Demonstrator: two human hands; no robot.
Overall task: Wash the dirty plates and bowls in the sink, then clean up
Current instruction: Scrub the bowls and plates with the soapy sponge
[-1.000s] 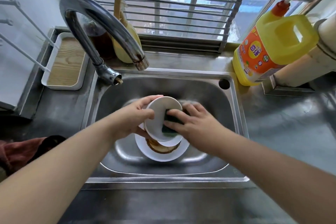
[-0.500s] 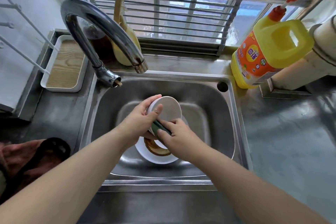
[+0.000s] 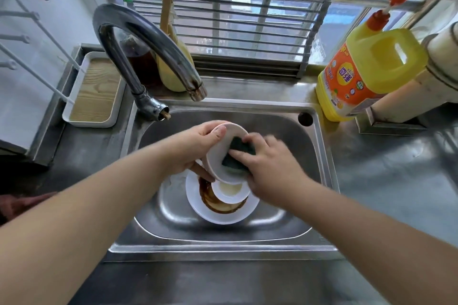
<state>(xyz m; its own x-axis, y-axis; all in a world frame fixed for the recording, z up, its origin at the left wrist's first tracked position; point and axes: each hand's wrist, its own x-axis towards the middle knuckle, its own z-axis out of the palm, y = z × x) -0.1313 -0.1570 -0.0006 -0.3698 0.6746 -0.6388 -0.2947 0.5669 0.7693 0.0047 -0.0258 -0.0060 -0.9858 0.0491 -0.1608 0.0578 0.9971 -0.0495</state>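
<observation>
Over the steel sink [image 3: 319, 156], my left hand [image 3: 193, 148] grips a small white plate [image 3: 218, 151] by its rim, tilted on edge. My right hand [image 3: 270, 166] holds a dark green sponge [image 3: 238, 153] and presses it against the plate's face. Below them, on the sink floor, lies a larger white plate [image 3: 223, 215] smeared with brown sauce, with a small white bowl [image 3: 230, 190] resting on it.
The curved chrome faucet [image 3: 148, 42] arches over the sink's back left, no water running. A yellow detergent bottle [image 3: 366, 72] stands at the back right. A white tray with a wooden bottom [image 3: 94, 91] sits left of the sink. A reddish cloth [image 3: 22, 203] lies at far left.
My right hand has moved the sponge from the plate's lower edge up onto its face. The plate stays gripped in my left hand, turned slightly.
</observation>
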